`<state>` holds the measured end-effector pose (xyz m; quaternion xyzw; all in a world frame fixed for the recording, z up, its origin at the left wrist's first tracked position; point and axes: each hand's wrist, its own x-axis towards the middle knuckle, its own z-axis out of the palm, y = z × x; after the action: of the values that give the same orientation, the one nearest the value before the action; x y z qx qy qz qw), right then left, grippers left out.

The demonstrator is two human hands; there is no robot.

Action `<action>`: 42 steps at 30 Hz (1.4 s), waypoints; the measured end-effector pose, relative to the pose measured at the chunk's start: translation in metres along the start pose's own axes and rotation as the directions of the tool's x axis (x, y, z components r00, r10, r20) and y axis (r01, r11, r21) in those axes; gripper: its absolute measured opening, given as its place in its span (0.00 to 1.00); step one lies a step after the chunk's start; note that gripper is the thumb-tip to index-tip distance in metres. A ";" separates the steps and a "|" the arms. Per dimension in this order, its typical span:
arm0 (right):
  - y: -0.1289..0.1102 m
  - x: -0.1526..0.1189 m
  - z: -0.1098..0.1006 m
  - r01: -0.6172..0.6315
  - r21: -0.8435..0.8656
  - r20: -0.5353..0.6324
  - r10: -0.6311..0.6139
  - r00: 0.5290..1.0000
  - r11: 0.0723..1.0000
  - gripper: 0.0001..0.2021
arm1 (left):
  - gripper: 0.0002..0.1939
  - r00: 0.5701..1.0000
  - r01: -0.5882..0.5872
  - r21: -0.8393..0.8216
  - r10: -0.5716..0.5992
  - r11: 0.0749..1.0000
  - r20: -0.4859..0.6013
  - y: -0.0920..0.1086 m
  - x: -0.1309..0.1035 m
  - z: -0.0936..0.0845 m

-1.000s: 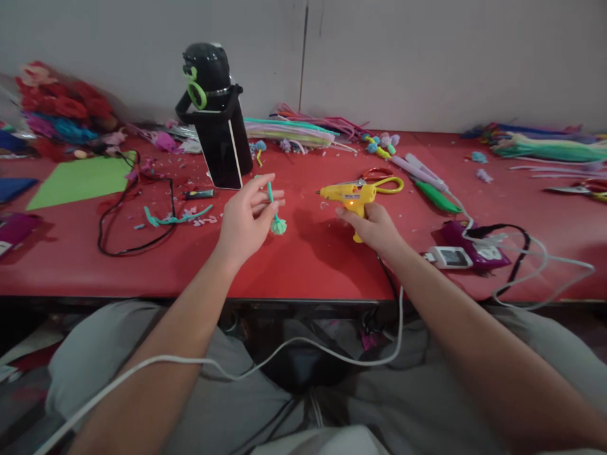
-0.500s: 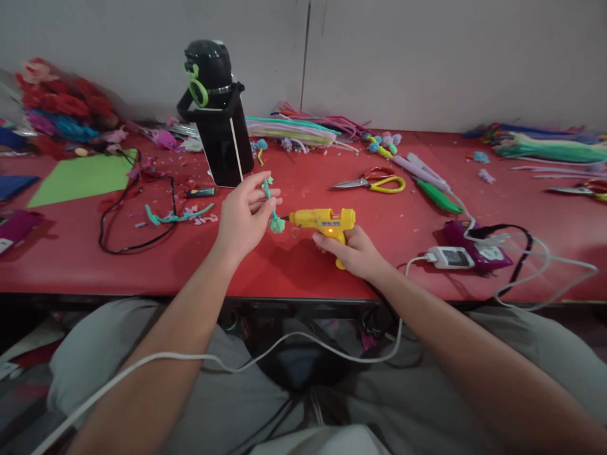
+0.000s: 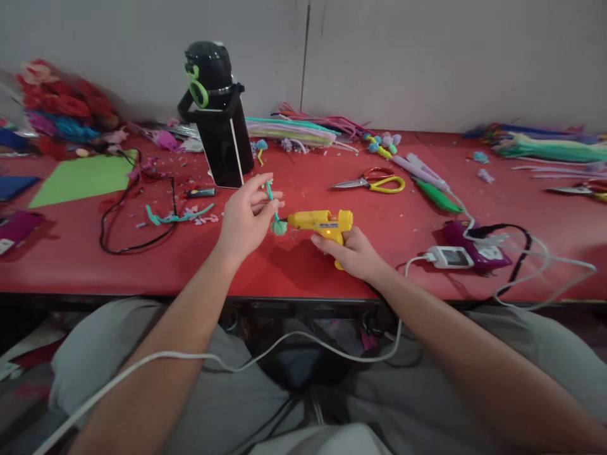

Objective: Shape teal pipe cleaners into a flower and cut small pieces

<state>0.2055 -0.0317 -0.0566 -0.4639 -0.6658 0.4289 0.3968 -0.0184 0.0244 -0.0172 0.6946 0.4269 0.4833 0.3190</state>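
Observation:
Between its thumb and fingers, my left hand (image 3: pixel 246 218) pinches a teal pipe cleaner (image 3: pixel 272 194) that has a fuzzy green ball (image 3: pixel 279 227) at its lower end. My right hand (image 3: pixel 353 251) is wrapped round the handle of a yellow hot glue gun (image 3: pixel 315 220), whose small light glows orange. The gun points left, and its dark nozzle is at the green ball; whether they touch I cannot tell. Bent teal pipe cleaner pieces (image 3: pixel 179 217) lie on the red table to the left of my left hand.
A tall black bottle (image 3: pixel 220 139) stands behind my left hand. Scissors (image 3: pixel 372 182) lie beyond the glue gun. Bundles of pipe cleaners (image 3: pixel 294 131) line the back of the red table (image 3: pixel 265 272). A white power bank (image 3: pixel 450 257) with cables sits at right; a white cable (image 3: pixel 237 366) crosses my lap.
The glue gun has shifted slightly left, bringing its nozzle closer to the green ball. The ball has turned a little, and my left hand has barely moved.

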 end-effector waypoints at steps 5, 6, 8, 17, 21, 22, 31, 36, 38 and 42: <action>0.001 -0.001 0.000 -0.023 -0.014 -0.008 0.023 1.000 1.000 0.20 | 0.22 1.000 0.010 -0.006 -0.010 1.000 -0.016 0.002 0.000 0.001; 0.001 -0.001 0.000 -0.030 -0.020 -0.009 0.029 1.000 0.999 0.20 | 0.22 1.000 0.012 -0.008 -0.012 1.000 -0.018 0.002 0.000 0.001; 0.000 -0.001 0.000 -0.033 -0.029 -0.012 0.033 0.999 0.999 0.20 | 0.22 1.000 0.015 -0.010 -0.015 1.000 -0.020 0.002 0.000 0.001; 0.000 0.001 0.000 -0.009 -0.048 -0.005 0.008 1.000 0.999 0.19 | 0.22 1.000 0.001 -0.016 -0.002 1.000 -0.020 -0.001 0.000 0.000; -0.002 0.000 -0.001 0.006 -0.057 0.003 -0.006 1.000 0.998 0.18 | 0.22 0.999 0.018 -0.015 -0.019 1.000 -0.037 0.001 0.000 0.000; -0.003 0.000 -0.001 0.003 -0.058 0.005 -0.003 1.000 0.998 0.18 | 0.22 0.999 0.023 -0.013 -0.023 1.000 -0.045 0.002 0.000 0.000; -0.017 -0.004 -0.007 -0.003 -0.053 -0.022 0.002 1.000 0.999 0.17 | 0.21 0.995 -0.013 0.070 0.020 0.997 -0.101 -0.003 0.006 -0.013; -0.006 0.014 -0.032 -0.124 -0.272 -0.359 0.019 0.933 0.954 0.18 | 0.22 0.987 -0.040 0.103 0.056 0.994 -0.154 -0.008 0.010 -0.033; 0.005 0.023 -0.043 -0.211 -0.386 -0.474 0.004 0.881 0.898 0.17 | 0.23 0.986 -0.022 0.112 0.040 0.993 -0.163 -0.008 0.010 -0.036; 0.016 0.034 -0.059 -0.240 -0.493 -0.488 -0.038 0.872 0.837 0.20 | 0.23 0.984 0.005 0.115 0.016 0.993 -0.178 -0.009 0.009 -0.035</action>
<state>0.2563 0.0160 -0.0480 -0.6833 -0.6134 0.1172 0.3784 -0.0527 0.0375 -0.0093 0.6669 0.4789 0.5191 0.2376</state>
